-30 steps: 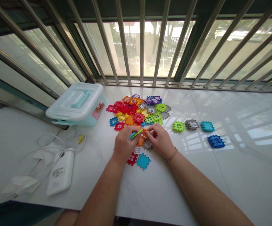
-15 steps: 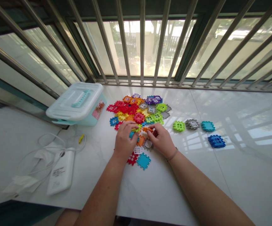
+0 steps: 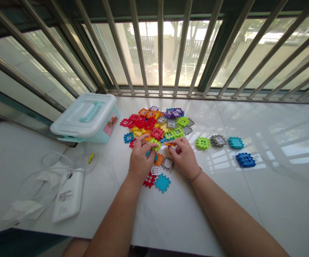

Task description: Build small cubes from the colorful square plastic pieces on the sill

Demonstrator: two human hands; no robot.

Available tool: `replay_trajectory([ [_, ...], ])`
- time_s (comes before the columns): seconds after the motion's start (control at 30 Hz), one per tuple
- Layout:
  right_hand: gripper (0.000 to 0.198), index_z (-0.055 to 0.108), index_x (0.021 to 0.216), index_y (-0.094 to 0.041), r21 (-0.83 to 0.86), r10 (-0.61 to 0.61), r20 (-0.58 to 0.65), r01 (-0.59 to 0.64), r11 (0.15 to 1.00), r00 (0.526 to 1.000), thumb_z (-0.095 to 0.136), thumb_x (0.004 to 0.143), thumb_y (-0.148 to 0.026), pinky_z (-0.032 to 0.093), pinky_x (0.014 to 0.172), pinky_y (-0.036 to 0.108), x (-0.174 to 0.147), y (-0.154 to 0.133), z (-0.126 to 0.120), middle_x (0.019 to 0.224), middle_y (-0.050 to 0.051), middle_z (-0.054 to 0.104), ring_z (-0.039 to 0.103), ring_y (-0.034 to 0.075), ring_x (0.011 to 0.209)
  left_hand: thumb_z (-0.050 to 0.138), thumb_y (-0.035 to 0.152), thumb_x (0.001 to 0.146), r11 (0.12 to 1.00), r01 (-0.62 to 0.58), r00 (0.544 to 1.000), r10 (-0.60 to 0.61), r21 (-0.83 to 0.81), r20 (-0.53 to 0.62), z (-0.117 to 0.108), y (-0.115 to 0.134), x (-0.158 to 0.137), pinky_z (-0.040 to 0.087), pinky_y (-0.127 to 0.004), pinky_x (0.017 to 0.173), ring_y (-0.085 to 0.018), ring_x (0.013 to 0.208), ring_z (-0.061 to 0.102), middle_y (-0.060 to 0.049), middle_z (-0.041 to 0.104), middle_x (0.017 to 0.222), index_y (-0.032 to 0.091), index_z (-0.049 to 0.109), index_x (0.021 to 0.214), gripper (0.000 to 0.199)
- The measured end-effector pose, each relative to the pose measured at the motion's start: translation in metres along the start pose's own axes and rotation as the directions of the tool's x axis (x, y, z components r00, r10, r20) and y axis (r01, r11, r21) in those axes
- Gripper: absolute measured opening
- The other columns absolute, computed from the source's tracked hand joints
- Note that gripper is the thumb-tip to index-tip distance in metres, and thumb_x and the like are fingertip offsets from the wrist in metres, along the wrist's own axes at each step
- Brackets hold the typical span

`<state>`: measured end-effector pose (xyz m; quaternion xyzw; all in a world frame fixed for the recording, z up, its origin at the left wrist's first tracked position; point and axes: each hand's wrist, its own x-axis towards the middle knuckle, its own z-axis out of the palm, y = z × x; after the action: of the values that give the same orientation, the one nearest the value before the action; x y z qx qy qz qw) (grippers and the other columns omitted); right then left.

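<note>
My left hand pinches a lime green interlocking tile at the near edge of a heap of coloured plastic tiles. Between the thumb and fingers of my right hand is an orange tile, seen almost edge-on. The two held tiles are close together but apart. Below my hands lie a grey tile with a white window, a white window piece, a red tile and a light blue tile. Part of a blue tile shows under my left fingers.
To the right stand small stacks: green, grey, turquoise and dark blue. A lidded plastic box is at the left. Nearer lie a white power bank and looped cable. Metal bars line the window behind.
My left hand has brought the lime green tile further into sight, with its fingers lifted a little. The orange tile in my right hand has turned to a flatter, edge-on angle.
</note>
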<state>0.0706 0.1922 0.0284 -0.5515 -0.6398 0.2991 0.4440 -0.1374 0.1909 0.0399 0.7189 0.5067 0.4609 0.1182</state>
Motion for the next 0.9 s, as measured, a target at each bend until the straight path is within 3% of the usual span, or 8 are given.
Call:
replay_trajectory([
  [0.2, 0.025, 0.085, 0.116, -0.026, -0.065, -0.043, -0.007, 0.043, 0.997, 0.999, 0.068, 0.1, -0.035, 0.047, 0.069, 0.031, -0.0007, 0.0024, -0.0011, 0.095, 0.004, 0.062, 0.055, 0.016, 0.074, 0.064, 0.004, 0.094, 0.999, -0.046, 0.999, 0.046, 0.001, 0.023, 0.0006, 0.0008, 0.0008, 0.057, -0.044, 0.114, -0.024, 0.129, 0.07, -0.008, 0.072, 0.134, 0.025, 0.079, 0.107, 0.028],
  [0.37, 0.029, 0.084, 0.121, -0.028, -0.055, 0.004, 0.076, 0.0, 0.998, 0.997, 0.066, 0.1, -0.036, 0.038, 0.059, 0.028, -0.003, 0.0042, -0.0017, 0.061, -0.006, 0.051, 0.047, 0.014, 0.057, 0.068, 0.004, 0.093, 0.999, -0.039, 0.999, 0.038, 0.024, 0.02, 0.0035, -0.0022, -0.0009, 0.058, -0.043, 0.111, -0.024, 0.125, 0.072, -0.008, 0.074, 0.132, 0.025, 0.081, 0.107, 0.029],
  [0.63, 0.03, 0.081, 0.125, -0.028, -0.018, 0.029, 0.097, -0.027, 0.999, 0.995, 0.065, 0.102, -0.039, 0.045, 0.059, 0.029, -0.0027, 0.0002, -0.0024, 0.084, 0.0, 0.078, 0.058, 0.015, 0.059, 0.068, 0.005, 0.091, 0.999, -0.033, 0.999, 0.032, 0.04, 0.031, 0.0039, -0.0037, -0.0012, 0.06, -0.04, 0.108, -0.024, 0.121, 0.073, -0.007, 0.075, 0.129, 0.027, 0.083, 0.11, 0.032],
  [0.9, 0.036, 0.079, 0.127, -0.027, 0.036, 0.034, 0.109, -0.038, 0.999, 0.993, 0.072, 0.1, -0.051, 0.046, 0.058, 0.03, -0.0038, -0.0019, -0.0055, 0.078, 0.0, 0.075, 0.058, 0.015, 0.058, 0.07, 0.009, 0.092, 0.999, -0.031, 0.999, 0.029, 0.036, 0.046, 0.0055, -0.0045, -0.0011, 0.062, -0.039, 0.104, -0.023, 0.115, 0.073, -0.008, 0.073, 0.127, 0.026, 0.083, 0.112, 0.029],
])
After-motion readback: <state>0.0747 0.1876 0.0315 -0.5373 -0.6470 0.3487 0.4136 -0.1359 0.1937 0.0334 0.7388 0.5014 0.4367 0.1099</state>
